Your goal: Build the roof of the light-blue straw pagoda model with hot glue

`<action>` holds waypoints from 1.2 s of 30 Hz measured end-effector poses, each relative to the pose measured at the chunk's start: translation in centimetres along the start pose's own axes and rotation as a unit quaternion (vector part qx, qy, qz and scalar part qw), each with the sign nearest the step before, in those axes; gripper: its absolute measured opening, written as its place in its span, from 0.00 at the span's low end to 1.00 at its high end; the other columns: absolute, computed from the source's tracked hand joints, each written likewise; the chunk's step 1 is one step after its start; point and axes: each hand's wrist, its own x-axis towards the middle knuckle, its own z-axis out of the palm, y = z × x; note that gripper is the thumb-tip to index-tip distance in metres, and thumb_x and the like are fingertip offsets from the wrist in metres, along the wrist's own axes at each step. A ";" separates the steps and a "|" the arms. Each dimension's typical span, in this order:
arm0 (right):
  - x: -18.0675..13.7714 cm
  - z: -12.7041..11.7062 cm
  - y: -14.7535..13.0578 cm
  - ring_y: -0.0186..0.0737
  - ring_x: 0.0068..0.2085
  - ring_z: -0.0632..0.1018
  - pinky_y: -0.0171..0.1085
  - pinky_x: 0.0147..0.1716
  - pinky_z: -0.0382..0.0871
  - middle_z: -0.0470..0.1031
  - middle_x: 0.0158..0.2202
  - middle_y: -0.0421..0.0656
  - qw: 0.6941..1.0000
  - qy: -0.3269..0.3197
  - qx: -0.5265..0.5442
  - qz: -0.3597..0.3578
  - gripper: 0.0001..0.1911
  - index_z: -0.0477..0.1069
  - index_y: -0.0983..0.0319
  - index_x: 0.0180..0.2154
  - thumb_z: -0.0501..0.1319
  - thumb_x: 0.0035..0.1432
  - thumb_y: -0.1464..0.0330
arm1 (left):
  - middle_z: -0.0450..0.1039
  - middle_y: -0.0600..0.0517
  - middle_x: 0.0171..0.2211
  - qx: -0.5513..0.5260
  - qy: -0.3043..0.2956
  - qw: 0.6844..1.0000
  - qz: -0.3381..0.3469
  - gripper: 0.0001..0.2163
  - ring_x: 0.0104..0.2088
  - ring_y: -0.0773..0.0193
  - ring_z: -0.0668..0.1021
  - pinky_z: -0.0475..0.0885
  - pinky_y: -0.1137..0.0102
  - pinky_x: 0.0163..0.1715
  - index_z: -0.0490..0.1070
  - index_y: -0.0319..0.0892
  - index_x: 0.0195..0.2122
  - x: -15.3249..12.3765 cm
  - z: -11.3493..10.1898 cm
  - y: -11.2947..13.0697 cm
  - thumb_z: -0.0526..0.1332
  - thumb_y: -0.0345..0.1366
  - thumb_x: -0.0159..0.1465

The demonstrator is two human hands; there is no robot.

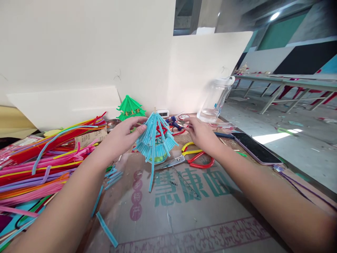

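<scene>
A light-blue tiered model of pipe-cleaner pieces (155, 144), shaped like a pagoda roof, stands in the middle with a stick tip at its top. One long blue strip hangs down its front. My left hand (127, 131) holds its left side near the top, thumb in front. My right hand (200, 133) is right of the model, thumb and fingers slightly apart beside a dark-blue glue gun (173, 122); no clear grip on it shows. Below that hand lie scissors with red and yellow handles (198, 158), blades toward the model's base.
Loose pipe cleaners (52, 158) are heaped at left, with cut blue pieces (106, 230) nearer me. A green model (129, 107) stands behind. At right are a clear water jug (213, 100) and a phone (256, 147) by the table edge. A white board (86, 45) rises behind.
</scene>
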 end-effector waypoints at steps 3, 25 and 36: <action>0.0 0.5 0.5 0.50 0.48 0.74 0.46 0.46 0.67 0.72 0.49 0.54 1.000 0.006 0.010 -0.016 0.17 0.66 0.66 0.52 0.56 0.61 0.71 | 0.72 0.48 0.55 0.004 0.000 1.000 0.005 0.23 0.51 0.53 0.74 0.71 0.62 0.49 0.68 0.44 0.56 -0.1 -0.2 0.2 0.54 0.51 0.64; -3.3 -0.2 -8.7 0.39 0.38 0.73 0.37 0.37 0.64 0.73 0.37 0.45 0.978 0.075 0.109 -0.159 0.11 0.74 0.61 0.45 0.55 0.65 0.67 | 0.64 0.49 0.59 0.021 -0.057 0.996 0.068 0.27 0.57 0.57 0.69 0.65 0.62 0.56 0.59 0.47 0.58 -0.9 -0.8 1.0 0.63 0.46 0.60; -3.5 0.4 -8.8 0.37 0.31 0.70 0.37 0.31 0.62 0.71 0.29 0.43 0.966 0.095 0.117 -0.210 0.11 0.76 0.62 0.43 0.56 0.64 0.70 | 0.64 0.48 0.59 0.056 -0.056 0.994 0.076 0.26 0.57 0.54 0.70 0.65 0.60 0.57 0.58 0.46 0.58 -0.9 -0.7 1.2 0.60 0.48 0.61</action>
